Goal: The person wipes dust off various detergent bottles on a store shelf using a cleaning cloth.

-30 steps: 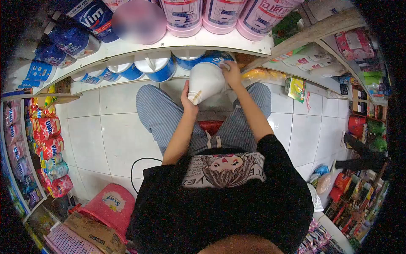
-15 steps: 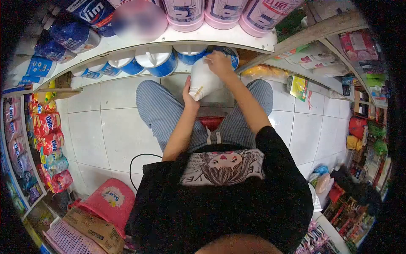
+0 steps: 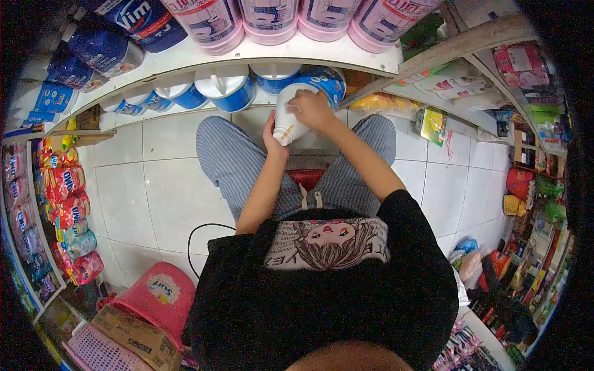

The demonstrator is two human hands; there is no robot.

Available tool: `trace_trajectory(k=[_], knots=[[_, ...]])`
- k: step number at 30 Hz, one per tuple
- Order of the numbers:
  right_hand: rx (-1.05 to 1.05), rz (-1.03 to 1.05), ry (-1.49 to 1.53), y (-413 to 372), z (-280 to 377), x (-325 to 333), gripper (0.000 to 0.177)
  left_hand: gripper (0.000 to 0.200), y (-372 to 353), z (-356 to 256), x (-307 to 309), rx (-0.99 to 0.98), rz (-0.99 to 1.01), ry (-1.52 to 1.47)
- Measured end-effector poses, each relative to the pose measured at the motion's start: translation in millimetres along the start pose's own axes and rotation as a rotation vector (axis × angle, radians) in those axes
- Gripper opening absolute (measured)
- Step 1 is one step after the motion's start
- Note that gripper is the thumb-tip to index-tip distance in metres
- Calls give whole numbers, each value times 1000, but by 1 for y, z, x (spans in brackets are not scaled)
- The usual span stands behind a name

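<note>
My left hand cups the capped end of a large white and blue jug, with the thumb along its side. The jug lies tilted between my knees, white end towards me. Its blue labelled part points to the lower shelf. A brownish strip marks the white end. My right hand lies over the upper side of the jug, fingers bent together against the white surface. The fingertips are slightly blurred, and whatever they pinch, if anything, is hidden.
White-lidded blue containers line the lower shelf. Pink bottles and blue Vim packaging stand above. Red packets hang at left. A pink Surf bucket and a cardboard box sit at lower left.
My right hand has slid down along the jug towards me and left, uncovering more of the blue label. My left hand keeps its hold, shifted slightly left.
</note>
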State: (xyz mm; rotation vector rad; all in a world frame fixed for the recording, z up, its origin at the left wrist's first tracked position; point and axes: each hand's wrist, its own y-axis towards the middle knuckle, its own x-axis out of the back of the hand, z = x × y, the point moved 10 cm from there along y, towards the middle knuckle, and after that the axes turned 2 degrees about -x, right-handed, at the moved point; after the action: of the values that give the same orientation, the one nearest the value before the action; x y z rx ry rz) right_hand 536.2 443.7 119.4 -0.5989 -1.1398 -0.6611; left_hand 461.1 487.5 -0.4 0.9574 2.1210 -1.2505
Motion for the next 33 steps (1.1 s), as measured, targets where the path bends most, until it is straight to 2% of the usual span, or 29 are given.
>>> trace_trajectory(k=[9, 13, 16, 19, 21, 22, 24, 25, 27, 28, 32, 33], knots=[[-90, -48, -13, 10, -17, 8, 19, 38, -6, -2, -4, 2, -19, -4], [75, -8, -78, -5, 9, 3, 19, 38, -3, -1, -1, 9, -38, -17], [-4, -46, -19, 2, -10, 5, 17, 37, 0, 7, 4, 43, -19, -7], [-102, -113, -33, 6, -21, 11, 14, 37, 2, 0, 3, -24, -1, 5], [47, -80, -116, -4, 4, -1, 11, 38, 4, 3, 4, 1, -7, -43], [49, -82, -119, -7, 4, -2, 11, 38, 4, 2, 3, 0, -4, -45], [206, -259, -38, -19, 17, 12, 11, 38, 1, 3, 2, 10, 2, -39], [205, -255, -36, -18, 12, 12, 11, 38, 0, 4, 2, 12, -2, -39], [-119, -215, -25, -2, -32, 16, 19, 38, 1, 3, 1, 4, -7, 8], [-168, -380, -35, -3, -37, 27, 10, 38, -1, 2, 1, 3, -6, 10], [-103, -355, -104, -16, -6, 16, 11, 38, 5, 4, 8, 3, -26, -12], [3, -293, -76, -24, 15, 8, 11, 38, 4, 1, 6, 1, -18, -31]])
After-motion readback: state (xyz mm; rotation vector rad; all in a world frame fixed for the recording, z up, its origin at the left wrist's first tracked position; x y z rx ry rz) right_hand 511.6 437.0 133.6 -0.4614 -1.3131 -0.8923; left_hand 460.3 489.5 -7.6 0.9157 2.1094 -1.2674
